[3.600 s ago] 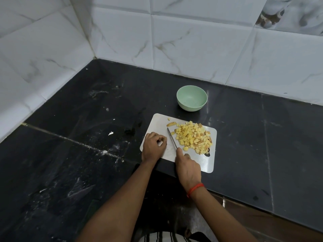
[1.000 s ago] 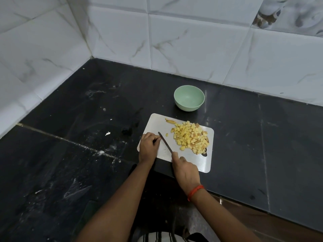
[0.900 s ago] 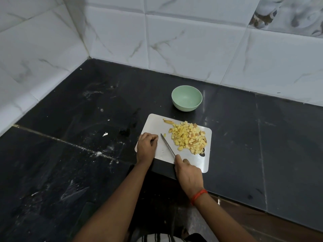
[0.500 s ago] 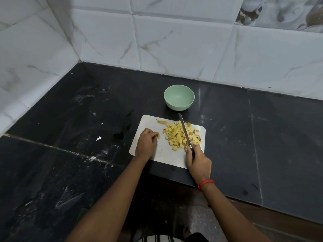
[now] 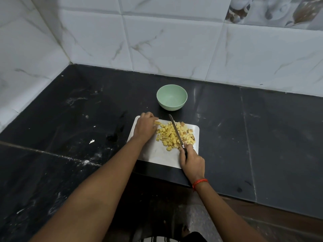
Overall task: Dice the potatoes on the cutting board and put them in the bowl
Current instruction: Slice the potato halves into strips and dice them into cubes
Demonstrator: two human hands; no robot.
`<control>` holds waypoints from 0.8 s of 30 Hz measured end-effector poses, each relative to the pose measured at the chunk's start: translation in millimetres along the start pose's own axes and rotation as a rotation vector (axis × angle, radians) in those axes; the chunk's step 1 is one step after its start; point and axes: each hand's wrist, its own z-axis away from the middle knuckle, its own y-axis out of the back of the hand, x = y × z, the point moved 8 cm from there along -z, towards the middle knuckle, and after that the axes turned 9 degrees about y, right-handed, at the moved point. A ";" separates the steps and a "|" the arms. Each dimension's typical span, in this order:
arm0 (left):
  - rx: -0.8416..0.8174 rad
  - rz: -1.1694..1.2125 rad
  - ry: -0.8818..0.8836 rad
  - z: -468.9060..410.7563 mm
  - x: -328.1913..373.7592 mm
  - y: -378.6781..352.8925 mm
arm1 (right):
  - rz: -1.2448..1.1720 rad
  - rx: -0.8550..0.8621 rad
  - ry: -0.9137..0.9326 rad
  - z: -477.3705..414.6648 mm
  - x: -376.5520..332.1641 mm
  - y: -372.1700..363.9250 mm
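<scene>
On my feed the right hand (image 5: pixel 192 161) is wrapped tight around the handle of the knife (image 5: pixel 175 131). The blade is laid across the potato cubes (image 5: pixel 168 137) with its tip aimed at the bowl (image 5: pixel 172 97). All the cubes I can see sit in a loose yellow heap on the far right part of the white cutting board (image 5: pixel 155 154). The mint green bowl stands on the black counter (image 5: pixel 262 128) just past the board's far edge, not touching it.

The left hand (image 5: pixel 145 127) is over the board's far left corner, knuckles up and fingers bent. Its fingertips are right at a stray cube by the heap's edge. Honestly can't tell if it's pinching that piece or just touching it. There's a red thread (image 5: pixel 199 182) on the right wrist.
</scene>
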 end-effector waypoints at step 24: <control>0.025 0.242 0.288 98.0 -56.7 -1.0 | -0.030 0.009 0.003 1.5 0.7 -2.3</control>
